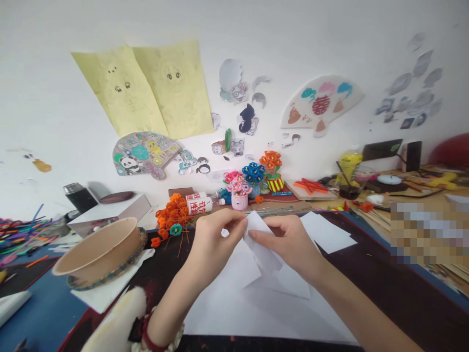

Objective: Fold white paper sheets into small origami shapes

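Note:
Both hands hold a folded piece of white paper (pixel 264 254) above the dark desk mat. My left hand (pixel 215 237) pinches the paper's upper left edge, fingers closed. My right hand (pixel 289 239) grips the paper's upper right part between thumb and fingers. The fold rises to a point between the two hands. A larger white sheet (pixel 234 303) lies flat beneath it on the mat.
A tan paper bowl (pixel 98 247) sits at the left. Orange pipe-cleaner flowers (pixel 172 215), glue bottles (pixel 200 204) and small flower pots (pixel 240 193) stand behind. Another white sheet (pixel 326 232) lies to the right. Pipe cleaners (pixel 22 234) crowd the far left; craft clutter fills the right.

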`<action>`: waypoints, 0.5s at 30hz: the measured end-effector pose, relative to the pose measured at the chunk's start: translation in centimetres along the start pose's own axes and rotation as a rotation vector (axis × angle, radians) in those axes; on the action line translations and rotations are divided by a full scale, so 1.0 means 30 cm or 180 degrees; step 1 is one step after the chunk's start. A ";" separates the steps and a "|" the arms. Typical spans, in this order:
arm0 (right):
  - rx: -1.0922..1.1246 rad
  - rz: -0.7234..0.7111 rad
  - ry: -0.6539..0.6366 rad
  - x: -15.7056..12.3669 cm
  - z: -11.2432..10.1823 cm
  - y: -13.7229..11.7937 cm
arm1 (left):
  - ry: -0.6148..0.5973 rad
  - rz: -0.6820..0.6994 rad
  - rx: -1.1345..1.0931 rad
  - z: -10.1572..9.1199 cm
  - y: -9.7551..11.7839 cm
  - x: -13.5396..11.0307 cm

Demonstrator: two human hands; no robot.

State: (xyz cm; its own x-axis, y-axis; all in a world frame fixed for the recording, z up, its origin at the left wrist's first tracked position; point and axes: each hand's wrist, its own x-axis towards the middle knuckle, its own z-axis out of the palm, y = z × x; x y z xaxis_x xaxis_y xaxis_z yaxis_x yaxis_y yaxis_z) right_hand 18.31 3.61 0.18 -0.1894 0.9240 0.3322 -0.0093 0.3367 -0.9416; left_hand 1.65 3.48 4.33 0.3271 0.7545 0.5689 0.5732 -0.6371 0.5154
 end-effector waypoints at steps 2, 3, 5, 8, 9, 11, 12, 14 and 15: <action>-0.0015 0.0015 0.0015 -0.002 -0.001 -0.001 | -0.0088 0.0077 0.0119 -0.005 -0.002 0.000; -0.0023 0.0008 0.0021 -0.003 -0.001 -0.003 | -0.0145 0.0105 0.0176 -0.007 -0.002 0.000; -0.0010 0.0004 0.0023 -0.006 -0.003 -0.008 | -0.0226 0.0150 0.0279 -0.010 -0.005 0.000; 0.0049 0.0064 0.0044 -0.009 -0.006 -0.016 | -0.0257 0.0114 0.0257 -0.012 -0.010 0.002; 0.0081 0.0085 0.0053 -0.010 -0.006 -0.018 | -0.0243 0.0058 0.0176 -0.012 -0.012 0.003; 0.0167 0.0129 0.0049 -0.010 -0.007 -0.022 | -0.0194 -0.0104 -0.0056 -0.014 -0.017 0.006; 0.0211 0.0151 0.0033 -0.011 -0.008 -0.024 | -0.0168 -0.0175 -0.0167 -0.015 -0.018 0.007; 0.0235 0.0159 0.0022 -0.011 -0.008 -0.026 | -0.0144 -0.0256 -0.0310 -0.016 -0.017 0.008; 0.0218 0.0134 0.0040 -0.011 -0.009 -0.025 | -0.0151 -0.0259 -0.0351 -0.016 -0.016 0.008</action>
State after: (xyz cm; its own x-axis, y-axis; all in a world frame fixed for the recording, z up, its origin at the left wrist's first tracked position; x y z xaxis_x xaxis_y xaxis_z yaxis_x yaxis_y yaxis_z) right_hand 18.64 3.09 0.81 -0.1786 0.9394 0.2925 -0.0687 0.2846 -0.9562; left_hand 1.09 3.88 4.53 0.3196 0.8093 0.4928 0.5141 -0.5850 0.6273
